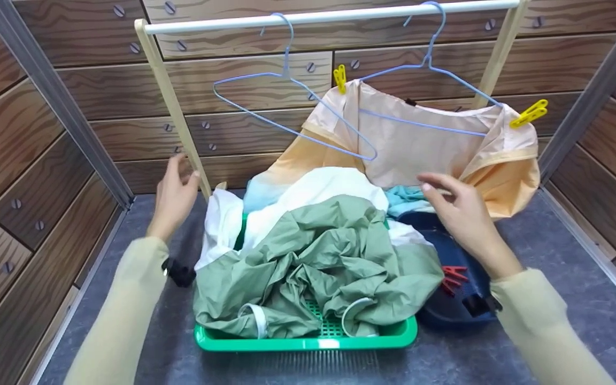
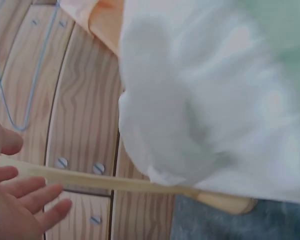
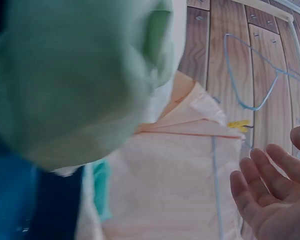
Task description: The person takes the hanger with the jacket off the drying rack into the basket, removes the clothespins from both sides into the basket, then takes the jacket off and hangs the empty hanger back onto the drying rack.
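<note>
Both hands are raised and hold nothing. My left hand (image 1: 173, 195) hovers beside the rack's left leg, its fingers (image 2: 42, 192) loosely bent in the left wrist view. To the right, my right hand (image 1: 463, 219) is in front of the peach garment (image 1: 409, 144), fingers (image 3: 270, 175) relaxed. That garment hangs on a blue hanger (image 1: 457, 80), with a yellow clothespin (image 1: 340, 79) at one shoulder and another yellow clothespin (image 1: 530, 114) at the other. A second blue hanger (image 1: 254, 115) is bare. Between my hands, a crumpled green garment (image 1: 318, 251) and white cloth (image 1: 308, 192) fill a green basket (image 1: 308, 345).
The white rod (image 1: 335, 16) of a wooden rack carries both hangers. Right of the basket sits a dark blue tub (image 1: 447, 315) with red clothespins (image 1: 452, 278) in it. Teal cloth (image 1: 407, 198) lies behind it. Wood-patterned walls (image 1: 30, 160) enclose three sides.
</note>
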Tool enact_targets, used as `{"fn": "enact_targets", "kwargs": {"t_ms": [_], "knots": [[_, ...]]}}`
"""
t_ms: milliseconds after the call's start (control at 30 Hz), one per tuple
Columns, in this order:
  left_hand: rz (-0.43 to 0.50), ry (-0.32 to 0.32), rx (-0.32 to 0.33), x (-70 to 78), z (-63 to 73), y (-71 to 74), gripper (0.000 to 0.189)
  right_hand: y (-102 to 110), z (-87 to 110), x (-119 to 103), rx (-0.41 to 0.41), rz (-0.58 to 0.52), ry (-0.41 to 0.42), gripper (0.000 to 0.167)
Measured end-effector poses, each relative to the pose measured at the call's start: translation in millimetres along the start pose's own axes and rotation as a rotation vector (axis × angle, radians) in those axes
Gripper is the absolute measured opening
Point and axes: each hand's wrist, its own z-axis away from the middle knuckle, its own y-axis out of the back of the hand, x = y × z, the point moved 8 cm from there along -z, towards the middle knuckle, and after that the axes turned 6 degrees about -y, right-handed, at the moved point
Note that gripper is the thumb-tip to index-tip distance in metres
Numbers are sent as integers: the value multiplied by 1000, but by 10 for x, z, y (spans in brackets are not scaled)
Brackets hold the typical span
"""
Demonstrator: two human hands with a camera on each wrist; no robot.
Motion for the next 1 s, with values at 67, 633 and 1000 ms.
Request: {"fn": "enact_targets", "kwargs": {"t_ms": [67, 633, 1000], "knots": [[6, 14, -31, -13, 130, -33, 50, -18, 64, 104, -14, 14, -16, 36], [51, 103, -355, -97, 990, -297, 53, -221, 438, 621, -126, 99, -152, 39], [50, 35, -242, 23, 1077, -233, 49, -57, 369, 539, -60, 48, -102, 37]]}}
